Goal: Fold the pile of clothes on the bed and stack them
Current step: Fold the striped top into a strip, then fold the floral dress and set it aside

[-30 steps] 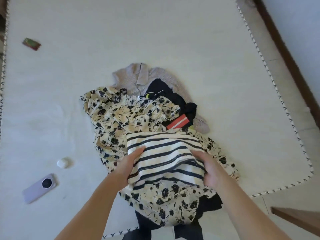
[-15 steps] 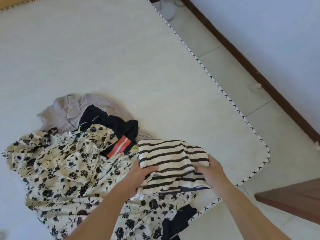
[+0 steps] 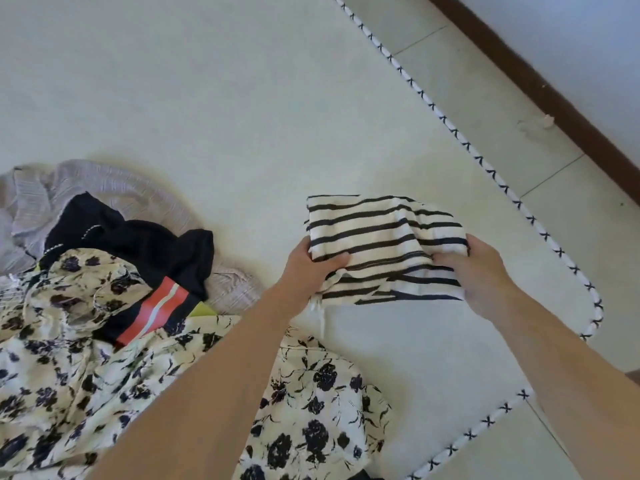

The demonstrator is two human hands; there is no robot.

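Head view. The left hand (image 3: 313, 268) and the right hand (image 3: 479, 271) each gripped one near corner of a folded striped top (image 3: 384, 244), thumbs over the cloth and fingers curled beneath, so both grips were closed on the garment. The striped top was held just over bare mattress (image 3: 242, 116) near the right-hand corner of the bed, apart from the unfolded pile. Whether its far edge already touched the mattress could not be told. A thin white tie (image 3: 320, 315) hung from its near left edge.

The step in hand appeared to be setting down the first folded piece to begin a stack. To do it well, the garment should probably be lowered flat with both sides level, the loose tie tucked under, and the creases pressed smooth before release; placing it clear of the stitched border (image 3: 540, 233) would guard against a stack sliding off the edge.

No container was visible. The remaining clothes lay loose on the mattress at left: a floral dress (image 3: 86, 368) spread nearest, a dark garment with a red stripe (image 3: 145, 251) resting partly on it, and a grey ribbed piece (image 3: 114, 185) farthest back.
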